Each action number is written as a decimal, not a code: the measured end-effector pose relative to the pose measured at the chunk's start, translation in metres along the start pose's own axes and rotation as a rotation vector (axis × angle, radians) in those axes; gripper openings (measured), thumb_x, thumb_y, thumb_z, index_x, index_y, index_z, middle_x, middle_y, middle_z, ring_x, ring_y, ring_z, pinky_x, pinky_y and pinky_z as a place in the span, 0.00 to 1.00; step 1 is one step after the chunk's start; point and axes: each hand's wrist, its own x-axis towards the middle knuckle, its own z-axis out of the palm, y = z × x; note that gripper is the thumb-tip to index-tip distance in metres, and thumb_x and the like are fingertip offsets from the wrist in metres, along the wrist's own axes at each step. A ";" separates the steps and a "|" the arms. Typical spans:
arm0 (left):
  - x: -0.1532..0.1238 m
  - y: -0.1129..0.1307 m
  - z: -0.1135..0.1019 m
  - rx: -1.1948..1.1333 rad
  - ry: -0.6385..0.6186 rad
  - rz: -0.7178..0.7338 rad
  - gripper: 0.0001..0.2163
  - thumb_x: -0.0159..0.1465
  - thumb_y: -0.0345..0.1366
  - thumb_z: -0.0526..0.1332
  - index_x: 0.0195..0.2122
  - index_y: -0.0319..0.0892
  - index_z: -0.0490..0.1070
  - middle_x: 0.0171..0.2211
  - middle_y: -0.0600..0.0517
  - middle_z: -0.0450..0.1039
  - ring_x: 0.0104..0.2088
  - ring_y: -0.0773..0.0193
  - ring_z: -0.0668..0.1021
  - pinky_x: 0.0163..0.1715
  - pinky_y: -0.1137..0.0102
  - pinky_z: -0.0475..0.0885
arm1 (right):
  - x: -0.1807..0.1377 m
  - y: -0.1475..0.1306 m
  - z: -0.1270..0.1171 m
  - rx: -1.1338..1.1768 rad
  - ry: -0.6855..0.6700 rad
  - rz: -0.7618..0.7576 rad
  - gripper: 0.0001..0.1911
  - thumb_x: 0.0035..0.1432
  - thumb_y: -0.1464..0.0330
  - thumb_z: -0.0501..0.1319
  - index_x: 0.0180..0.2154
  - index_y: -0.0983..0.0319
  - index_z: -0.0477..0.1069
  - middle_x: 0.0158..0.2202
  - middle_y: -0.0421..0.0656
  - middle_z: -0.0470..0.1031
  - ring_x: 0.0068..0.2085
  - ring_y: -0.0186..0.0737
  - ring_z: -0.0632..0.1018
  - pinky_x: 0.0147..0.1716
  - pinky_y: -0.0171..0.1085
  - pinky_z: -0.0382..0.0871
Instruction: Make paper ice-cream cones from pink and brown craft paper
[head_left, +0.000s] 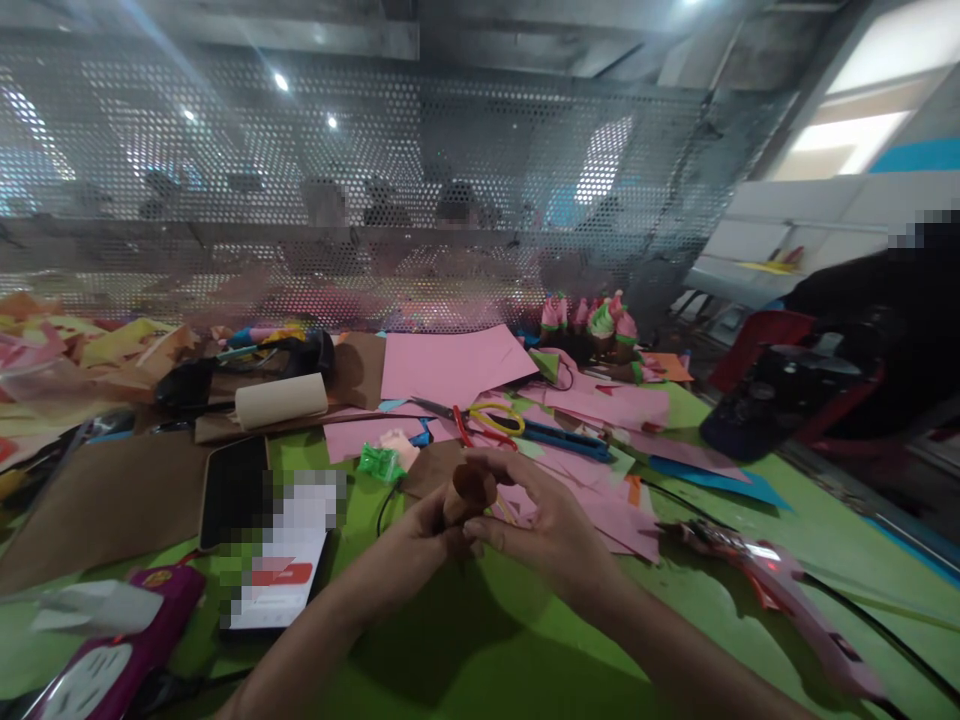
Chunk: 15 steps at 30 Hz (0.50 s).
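A small rolled piece of brown paper (472, 484), open at its upper end, is held upright over the green table. My left hand (429, 520) wraps its left side, with fingers closed around the lower part. From the right, my right hand (546, 515) grips it too, thumb at the lower front and bent fingers by the rim. Just beyond the hands lie scissors (455, 420) with red and yellow handles and a blue box cutter (566, 437). A crinkled green wrapper (380, 462) rests to the left of them.
A pink glue gun (780, 580) with a black cord lies at right. Phones (234, 495) and a purple power strip (120, 635) are at left. Pink paper (450, 365), a cream roll (281, 401) and several paper ice-cream cones (602, 322) stand farther back. A person sits at far right.
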 end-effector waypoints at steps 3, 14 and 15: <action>-0.001 -0.001 -0.001 0.018 -0.063 0.036 0.26 0.56 0.48 0.69 0.55 0.46 0.71 0.46 0.49 0.76 0.51 0.54 0.72 0.51 0.64 0.66 | 0.001 0.002 0.001 0.048 0.035 0.062 0.23 0.51 0.71 0.67 0.50 0.56 0.73 0.47 0.43 0.78 0.49 0.46 0.76 0.51 0.45 0.68; -0.002 0.003 -0.015 0.203 -0.043 0.056 0.24 0.64 0.53 0.60 0.55 0.43 0.72 0.39 0.49 0.78 0.42 0.57 0.75 0.45 0.66 0.69 | 0.007 0.015 -0.006 0.216 0.064 0.116 0.21 0.54 0.66 0.67 0.50 0.58 0.70 0.45 0.46 0.78 0.46 0.44 0.77 0.48 0.45 0.70; 0.000 0.003 -0.014 0.200 -0.058 0.070 0.23 0.65 0.52 0.59 0.55 0.43 0.73 0.38 0.49 0.78 0.40 0.59 0.76 0.43 0.66 0.69 | 0.007 0.016 -0.006 0.219 0.055 0.120 0.22 0.53 0.66 0.67 0.51 0.59 0.69 0.46 0.46 0.78 0.47 0.45 0.76 0.48 0.45 0.69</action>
